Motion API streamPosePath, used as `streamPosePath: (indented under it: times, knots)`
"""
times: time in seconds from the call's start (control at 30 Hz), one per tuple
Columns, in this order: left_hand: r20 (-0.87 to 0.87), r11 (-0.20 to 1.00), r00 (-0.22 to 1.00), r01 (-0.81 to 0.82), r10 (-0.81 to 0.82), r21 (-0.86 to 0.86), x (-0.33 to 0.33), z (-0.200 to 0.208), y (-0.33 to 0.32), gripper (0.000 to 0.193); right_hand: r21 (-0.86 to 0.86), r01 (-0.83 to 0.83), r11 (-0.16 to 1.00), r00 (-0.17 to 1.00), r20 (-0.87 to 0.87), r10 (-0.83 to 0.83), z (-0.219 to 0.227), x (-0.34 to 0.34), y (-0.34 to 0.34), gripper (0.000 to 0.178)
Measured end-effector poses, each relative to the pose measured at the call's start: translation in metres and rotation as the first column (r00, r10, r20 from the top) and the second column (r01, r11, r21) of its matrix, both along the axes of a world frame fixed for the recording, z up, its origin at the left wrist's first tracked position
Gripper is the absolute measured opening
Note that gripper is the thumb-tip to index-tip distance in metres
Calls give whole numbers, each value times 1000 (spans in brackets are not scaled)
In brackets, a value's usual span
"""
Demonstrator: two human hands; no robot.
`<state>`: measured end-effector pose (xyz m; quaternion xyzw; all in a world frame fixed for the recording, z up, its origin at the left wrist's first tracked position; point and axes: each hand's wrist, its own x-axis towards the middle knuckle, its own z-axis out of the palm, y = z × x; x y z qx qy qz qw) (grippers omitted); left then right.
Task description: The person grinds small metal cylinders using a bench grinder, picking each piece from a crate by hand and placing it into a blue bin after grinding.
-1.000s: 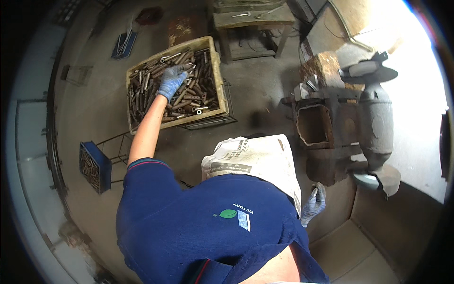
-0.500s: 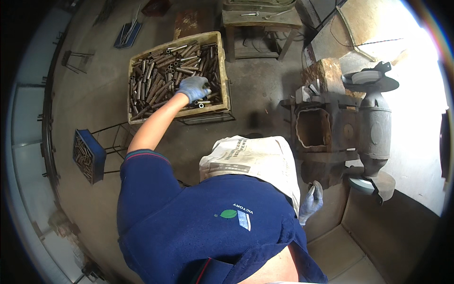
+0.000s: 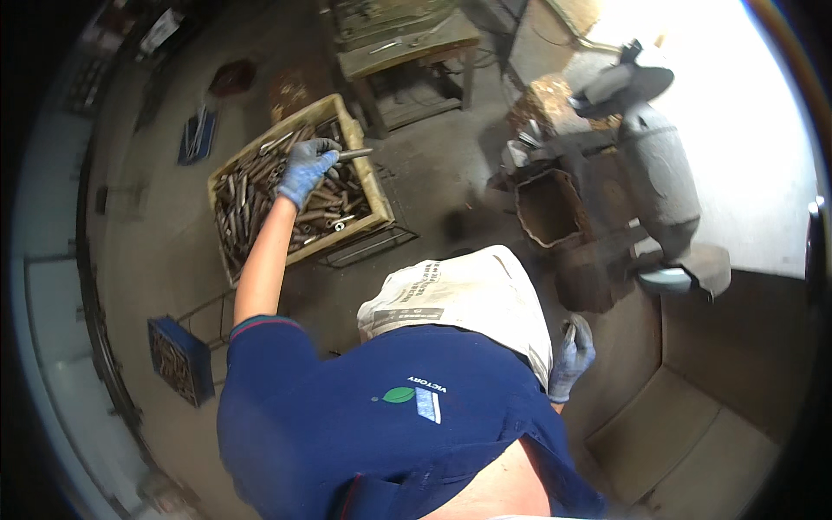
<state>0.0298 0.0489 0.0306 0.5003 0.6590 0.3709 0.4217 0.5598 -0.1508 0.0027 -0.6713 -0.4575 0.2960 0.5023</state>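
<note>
My left hand [image 3: 308, 172], in a blue-grey glove, is closed around a short metal tube [image 3: 356, 153] that sticks out to the right past the fingers. It is above a yellowish crate [image 3: 374, 186] heaped with similar brown and grey metal tubes [image 3: 247, 186]. My right hand [image 3: 572, 360], gloved too, hangs low by my side next to the pale apron [image 3: 468, 290]. Its fingers are curled together, and whatever may be between them cannot be made out.
To the right stands a two-wheeled grinder [image 3: 660, 169] beside a rough-edged square opening [image 3: 550, 208]. A blue bin [image 3: 180, 360] of small metal parts is at left. A workbench [image 3: 407, 59] with tools stands beyond the crate.
My left hand has come up from among the tubes and now has one tube in its grip. The whole view has turned and shifted; my right hand stays low at my side.
</note>
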Motion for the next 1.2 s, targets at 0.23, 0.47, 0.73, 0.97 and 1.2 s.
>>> streamPosePath:
  times: [0.23, 0.47, 0.73, 0.97, 1.2]
  knots:
    - [617, 803, 602, 590, -507, 84, 209, 59, 25, 27, 346, -427, 835, 880, 372, 295, 95, -51, 82, 23]
    - [847, 611, 373, 788, -379, -74, 327, 41, 18, 26, 348, -201, 916, 915, 401, 49, 88, -27, 78, 42]
    - [888, 375, 278, 918, -367, -132, 385, 15, 27, 25, 287, 74, 955, 977, 171, -127, 66, -6, 64, 39]
    - [964, 342, 119, 939, -238, -31, 432, 2, 35, 42, 387, 258, 885, 882, 280, -380, 63, 1, 54, 32]
    - [999, 209, 33, 977, 25, -38, 455, 11, -8, 51, 307, 180, 935, 819, 479, -315, 69, -9, 52, 44]
